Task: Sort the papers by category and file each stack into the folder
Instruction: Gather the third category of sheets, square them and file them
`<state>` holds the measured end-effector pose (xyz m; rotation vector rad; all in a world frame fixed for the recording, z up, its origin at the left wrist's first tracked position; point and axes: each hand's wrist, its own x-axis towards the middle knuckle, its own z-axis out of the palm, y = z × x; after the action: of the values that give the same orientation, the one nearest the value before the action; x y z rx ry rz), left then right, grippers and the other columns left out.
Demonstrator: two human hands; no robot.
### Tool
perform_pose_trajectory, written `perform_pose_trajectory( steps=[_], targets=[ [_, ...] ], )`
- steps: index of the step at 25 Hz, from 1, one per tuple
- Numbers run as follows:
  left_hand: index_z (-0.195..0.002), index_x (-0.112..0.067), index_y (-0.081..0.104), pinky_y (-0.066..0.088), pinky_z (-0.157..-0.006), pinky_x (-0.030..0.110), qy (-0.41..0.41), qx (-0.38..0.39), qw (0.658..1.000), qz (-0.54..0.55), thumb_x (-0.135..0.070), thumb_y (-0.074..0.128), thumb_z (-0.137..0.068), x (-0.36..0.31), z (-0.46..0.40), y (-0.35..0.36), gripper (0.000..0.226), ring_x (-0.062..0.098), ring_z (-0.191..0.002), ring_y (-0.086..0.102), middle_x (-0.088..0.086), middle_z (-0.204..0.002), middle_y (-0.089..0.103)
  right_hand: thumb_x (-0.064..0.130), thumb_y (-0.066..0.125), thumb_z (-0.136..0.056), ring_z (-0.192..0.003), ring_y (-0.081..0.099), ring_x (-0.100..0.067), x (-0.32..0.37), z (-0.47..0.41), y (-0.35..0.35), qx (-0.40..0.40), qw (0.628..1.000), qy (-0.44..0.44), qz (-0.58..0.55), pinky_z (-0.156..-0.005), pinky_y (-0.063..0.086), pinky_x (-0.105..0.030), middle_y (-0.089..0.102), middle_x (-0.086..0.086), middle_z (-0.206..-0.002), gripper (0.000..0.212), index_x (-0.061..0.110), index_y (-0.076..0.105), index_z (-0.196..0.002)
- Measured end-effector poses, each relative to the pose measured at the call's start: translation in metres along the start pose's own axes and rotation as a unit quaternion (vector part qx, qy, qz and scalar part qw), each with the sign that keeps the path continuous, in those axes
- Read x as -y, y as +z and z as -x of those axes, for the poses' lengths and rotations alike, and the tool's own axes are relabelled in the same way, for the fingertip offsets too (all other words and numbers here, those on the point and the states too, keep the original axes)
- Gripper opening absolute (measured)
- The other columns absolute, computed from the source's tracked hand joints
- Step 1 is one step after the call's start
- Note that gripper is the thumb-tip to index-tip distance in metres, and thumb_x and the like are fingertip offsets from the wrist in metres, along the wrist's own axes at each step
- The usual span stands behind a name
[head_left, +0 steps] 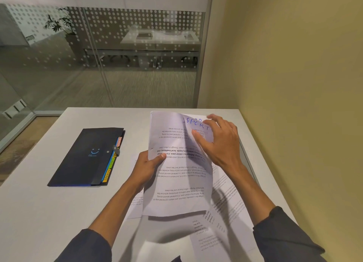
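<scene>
My left hand [146, 166] grips the left edge of a raised sheaf of printed papers [176, 183], thumb on top. My right hand [218, 142] lies with spread fingers on the top right part of the sheaf, where a sheet marked "SPORT" [196, 123] in blue ink shows behind the front page. More printed sheets [225, 218] lie loose on the white table [59, 212] beneath and to the right. A dark blue expanding folder [86, 159] lies closed on the table to the left, coloured tabs [112, 164] along its right edge, one reading "SPORTS".
The table meets a yellow wall [294, 85] on the right; its far edge faces a glass partition [98, 55] with a dotted pattern. Carpeted floor and another desk show beyond the glass. Dark sleeves cover both forearms near the bottom.
</scene>
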<state>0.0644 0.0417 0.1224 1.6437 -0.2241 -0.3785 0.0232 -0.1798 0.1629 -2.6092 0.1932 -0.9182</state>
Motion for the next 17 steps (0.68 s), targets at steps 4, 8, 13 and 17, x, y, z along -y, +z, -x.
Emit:
perform_pose_trajectory(
  steps=[4, 8, 13, 17],
  targets=[
    [-0.104, -0.019, 0.066, 0.054, -0.063, 0.017, -0.005, -0.003, 1.0, 0.013, -0.016, 0.056, -0.096, 0.0, -0.001, 0.0, 0.014, 0.01, -0.081, 0.072, -0.006, -0.091, 0.076, 0.053, 0.042, -0.095, -0.09, 0.065, -0.01, 0.015, 0.015, -0.002, 0.04, 0.985, 0.022, -0.168, -0.08, 0.051, -0.036, 0.073, 0.009, -0.099, 0.044, 0.022, 0.071, -0.102],
    [-0.1, -0.018, 0.066, 0.053, -0.058, 0.015, -0.009, -0.013, 1.0, 0.018, -0.013, 0.056, -0.096, -0.001, 0.0, 0.0, 0.012, 0.008, -0.074, 0.072, -0.007, -0.084, 0.076, 0.041, 0.038, -0.095, -0.092, 0.071, -0.015, 0.028, 0.017, 0.001, 0.103, 0.881, 0.187, -0.423, -0.076, 0.048, -0.03, 0.077, 0.002, -0.094, 0.042, 0.019, 0.074, -0.097],
    [-0.103, -0.018, 0.067, 0.054, -0.061, 0.017, -0.005, -0.003, 1.0, 0.02, -0.014, 0.056, -0.096, -0.001, 0.003, -0.001, 0.014, 0.012, -0.082, 0.073, -0.006, -0.09, 0.076, 0.016, 0.079, -0.08, -0.089, 0.068, -0.012, 0.019, 0.005, 0.003, 0.07, 0.894, 0.201, -0.395, -0.079, 0.05, -0.028, 0.073, 0.0, -0.098, 0.037, 0.021, 0.064, -0.114],
    [-0.102, -0.021, 0.065, 0.053, -0.056, 0.016, -0.004, -0.006, 1.0, 0.014, -0.017, 0.056, -0.096, -0.002, 0.002, 0.001, 0.012, 0.008, -0.075, 0.072, -0.01, -0.082, 0.075, 0.067, 0.077, -0.065, -0.139, 0.034, -0.017, 0.009, -0.003, -0.001, 0.1, 0.986, 0.083, -0.103, -0.109, 0.032, -0.04, 0.031, 0.004, -0.155, 0.096, 0.027, 0.04, -0.144]
  ],
)
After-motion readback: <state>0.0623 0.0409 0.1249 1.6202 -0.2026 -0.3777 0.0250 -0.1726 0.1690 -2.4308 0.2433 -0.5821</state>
